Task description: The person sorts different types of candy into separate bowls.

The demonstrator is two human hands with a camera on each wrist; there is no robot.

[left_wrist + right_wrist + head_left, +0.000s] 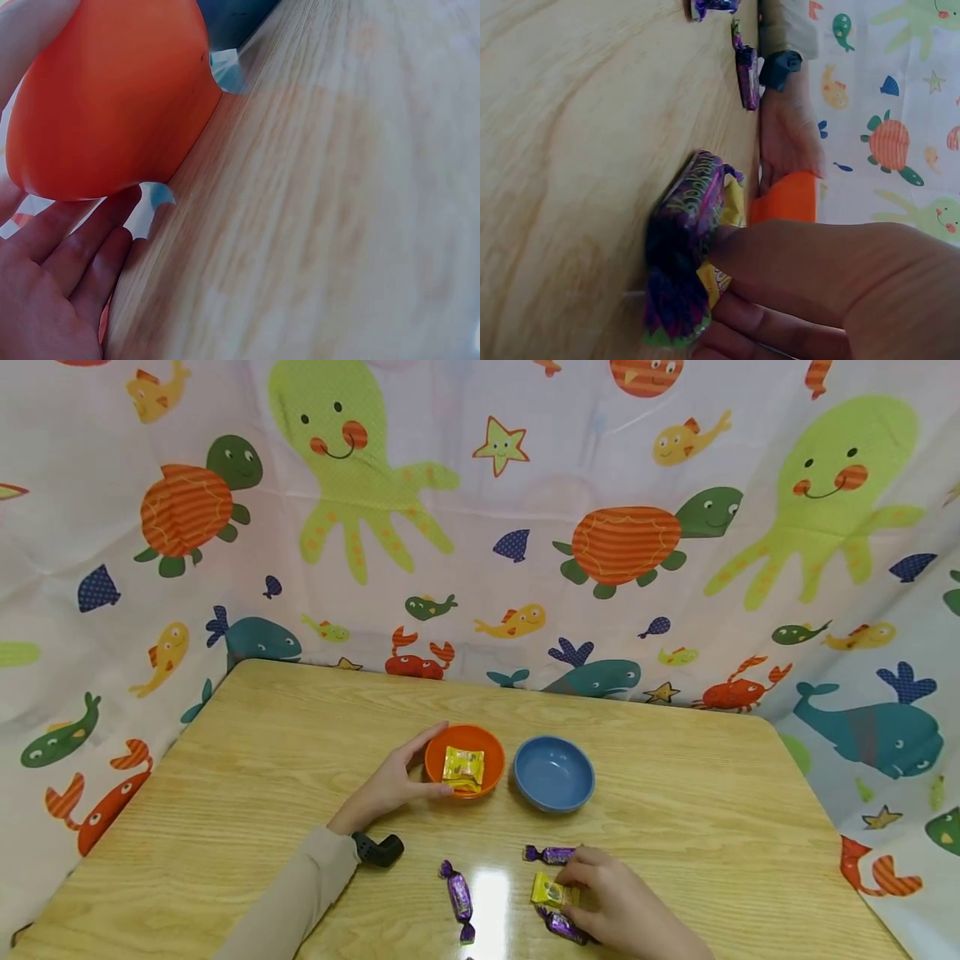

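My left hand holds the orange bowl at its left side, thumb at the front and fingers around the far side. Yellow-wrapped candies lie inside that bowl. On the right, my right hand pinches another yellow-wrapped candy close to the tabletop. One purple-wrapped candy lies just beyond it, partly covered by the fingers. A second purple candy lies on the near side, and the right wrist view shows this purple wrapper large, in front of the yellow one.
A blue bowl stands right of the orange one. Another purple candy lies on the wooden table between the hands, and a bit of something dark shows at the bottom edge. A curtain printed with sea animals hangs behind.
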